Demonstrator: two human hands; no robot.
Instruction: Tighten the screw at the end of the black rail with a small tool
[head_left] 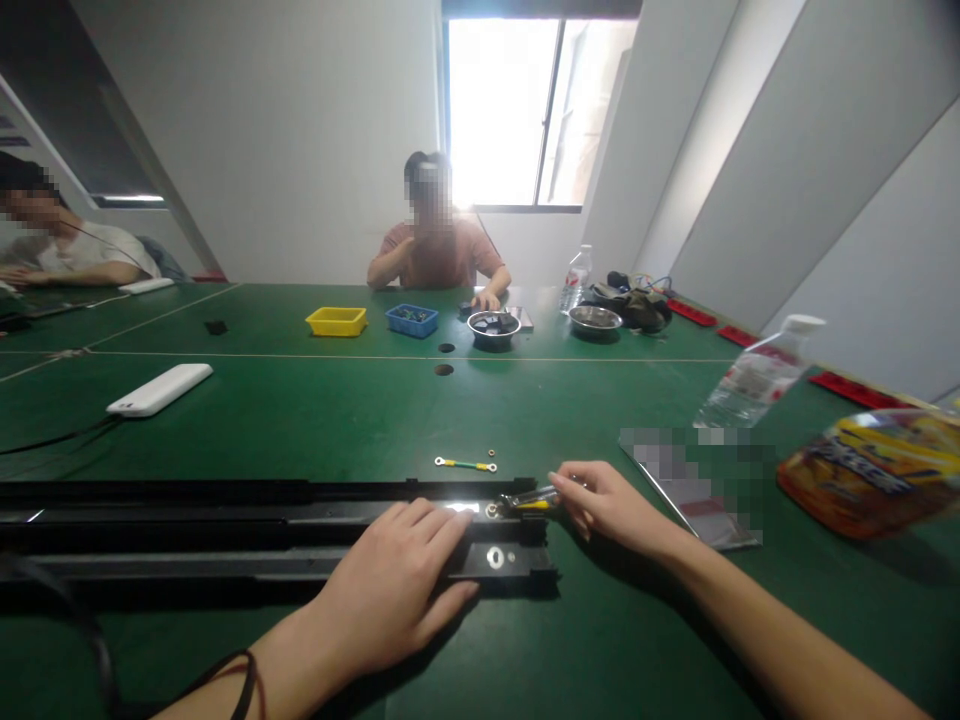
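Left hand [397,575] flat on black rails [247,537]; right hand [604,500] pinching tool [534,497]; wire [466,464] beyond, bottle [759,378] right.

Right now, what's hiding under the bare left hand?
The left hand rests on a long black grooved piece, which shows on both sides of it. Whatever the hand covers can't be seen.

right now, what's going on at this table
A person's right hand holds a small metal tool, its head at a round fitting on a long black rail. The left hand rests on the same rail. A short green-and-yellow wire lies on the green table just beyond the rail, apart from both hands. Across the table, another person has a hand by a metal bowl.
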